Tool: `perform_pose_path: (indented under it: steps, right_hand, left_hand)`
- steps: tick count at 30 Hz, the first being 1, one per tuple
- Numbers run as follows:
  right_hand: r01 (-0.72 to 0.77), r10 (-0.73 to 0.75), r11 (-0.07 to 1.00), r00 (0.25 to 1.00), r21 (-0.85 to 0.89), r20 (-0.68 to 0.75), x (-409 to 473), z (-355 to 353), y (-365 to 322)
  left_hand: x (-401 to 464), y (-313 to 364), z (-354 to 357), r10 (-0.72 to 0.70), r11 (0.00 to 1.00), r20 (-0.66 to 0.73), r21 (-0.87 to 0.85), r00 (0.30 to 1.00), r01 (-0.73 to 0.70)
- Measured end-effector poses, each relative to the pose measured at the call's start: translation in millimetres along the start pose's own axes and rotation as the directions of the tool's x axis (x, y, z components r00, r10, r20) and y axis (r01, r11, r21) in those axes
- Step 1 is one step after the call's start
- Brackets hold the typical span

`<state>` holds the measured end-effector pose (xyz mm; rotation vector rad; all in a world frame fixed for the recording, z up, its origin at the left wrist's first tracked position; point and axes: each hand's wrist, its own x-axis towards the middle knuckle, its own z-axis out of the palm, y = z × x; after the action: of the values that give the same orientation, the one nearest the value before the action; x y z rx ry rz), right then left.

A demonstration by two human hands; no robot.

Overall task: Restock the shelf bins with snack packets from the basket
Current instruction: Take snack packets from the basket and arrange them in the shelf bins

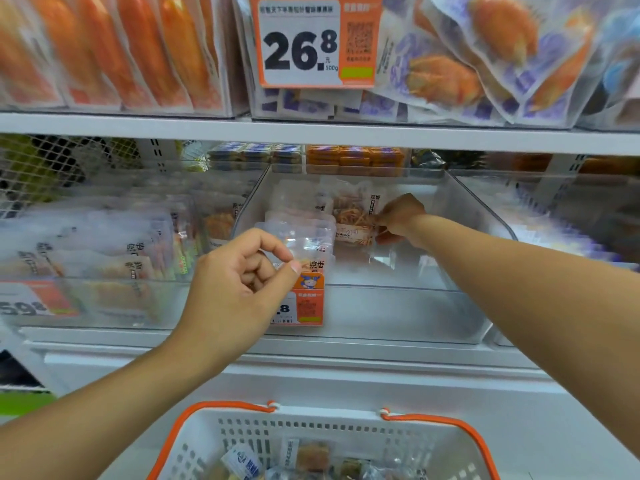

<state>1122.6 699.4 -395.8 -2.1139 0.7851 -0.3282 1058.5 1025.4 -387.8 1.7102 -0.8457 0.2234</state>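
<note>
A clear shelf bin (460, 216) is seen at mid-shelf, partly filled on its left side with snack packets (304, 216). The right hand (398, 220) is reached deep into the bin, fingers pinched on the edge of one snack packet (355, 216) showing orange shredded contents; the packet is held upright against the others at the back. The left hand (239, 275) is held in front of the bin's front wall, fingers curled with thumb and forefinger pressed together at a clear packet's edge (304, 244); whether that packet is actually gripped cannot be told through the blur. A small orange price tag (308, 303) on the bin's front is partly covered by the left hand. A neighbouring bin (104, 258) to the left is packed with similar packets. Above, a large price card (311, 43) reading 26.8 is hung among orange and purple bags (485, 64). The white basket (398, 441) with orange handles is seen at bottom centre, packets lying inside.
</note>
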Motion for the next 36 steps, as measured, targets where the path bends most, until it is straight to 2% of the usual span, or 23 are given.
perform_pose_path:
  steps: [7, 13, 15, 21, 23, 24, 25, 26, 27, 28, 29, 30, 31, 32, 33, 34, 35, 36]
  right_hand:
    - [0.003, -0.005, 0.995, 1.0, 0.096, 0.023, 5, 10, 1]
    - [-0.112, 0.088, 0.97, 0.989, 0.216, 0.119, 9, 4, 13]
    - [-0.117, 0.094, 0.974, 0.987, 0.195, 0.127, 7, 0, 13]
    - [-0.074, 0.074, 0.997, 0.997, -0.021, 0.012, -18, -25, -3]
    - [0.027, -0.036, 0.985, 0.998, -0.172, -0.051, -45, -35, -17]
    - [0.138, -0.168, 0.961, 0.979, -0.24, -0.112, -64, -41, -24]
    - [0.259, -0.318, 0.923, 0.93, -0.285, -0.185, -87, -47, -29]
    - [0.387, -0.472, 0.864, 0.845, -0.321, -0.252, -113, -50, -30]
    - [0.505, -0.612, 0.776, 0.748, -0.377, -0.257, -142, -49, -25]
    - [0.616, -0.729, 0.664, 0.66, -0.424, -0.181, -172, -43, -15]
    - [0.71, -0.801, 0.546, 0.599, -0.445, -0.028, -200, -32, 2]
    - [0.785, -0.813, 0.438, 0.553, -0.438, 0.179, -225, -21, 24]
    - [0.839, -0.749, 0.364, 0.522, -0.405, 0.409, -248, -10, 50]
    - [0.85, -0.565, 0.361, 0.527, -0.384, 0.634, -266, 1, 80]
    - [0.831, -0.29, 0.391, 0.519, -0.396, 0.804, -282, 12, 112]
    - [0.789, 0.008, 0.432, 0.482, -0.437, 0.876, -296, 22, 144]
    - [0.745, 0.219, 0.471, 0.42, -0.473, 0.88, -306, 33, 177]
    - [0.716, 0.305, 0.501, 0.379, -0.486, 0.874, -314, 42, 205]
  left_hand:
    - [-2, 2, 2, -0.009, 1.0, 0.032, -0.007, 0.999, 0.009]
    - [-1, 1, 2, -0.051, 0.999, 0.073, -0.003, 0.996, 0.051]
    - [-2, 1, 1, -0.058, 0.998, 0.08, -0.001, 0.995, 0.059]
    - [-7, 9, -3, -0.031, 0.999, 0.108, -0.011, 0.994, 0.032]
    - [-8, 10, -6, -0.013, 1.0, 0.129, 0.006, 0.992, 0.012]
    - [-9, 9, -7, -0.011, 1.0, 0.154, 0.021, 0.988, 0.008]
    - [-10, 8, -7, -0.018, 0.999, 0.202, 0.046, 0.979, 0.009]
    - [-12, 5, -6, -0.043, 0.996, 0.282, 0.088, 0.958, 0.018]
    - [-17, 3, -5, -0.1, 0.987, 0.404, 0.155, 0.91, 0.039]
    - [-23, 0, -3, -0.192, 0.968, 0.551, 0.244, 0.812, 0.062]
    - [-31, -2, 0, -0.307, 0.935, 0.692, 0.348, 0.653, 0.071]
    - [-41, -5, 4, -0.418, 0.894, 0.788, 0.445, 0.453, 0.05]
    - [-50, -8, 8, -0.496, 0.857, 0.829, 0.516, 0.259, -0.008]
    - [-59, -9, 13, -0.544, 0.83, 0.833, 0.552, 0.103, -0.082]
    - [-68, -9, 20, -0.571, 0.813, 0.821, 0.564, -0.007, -0.146]
    - [-75, -9, 26, -0.586, 0.802, 0.807, 0.565, -0.07, -0.192]
    - [-81, -7, 33, -0.596, 0.793, 0.797, 0.565, -0.1, -0.226]
    - [-86, -6, 39, -0.601, 0.787, 0.792, 0.564, -0.109, -0.25]
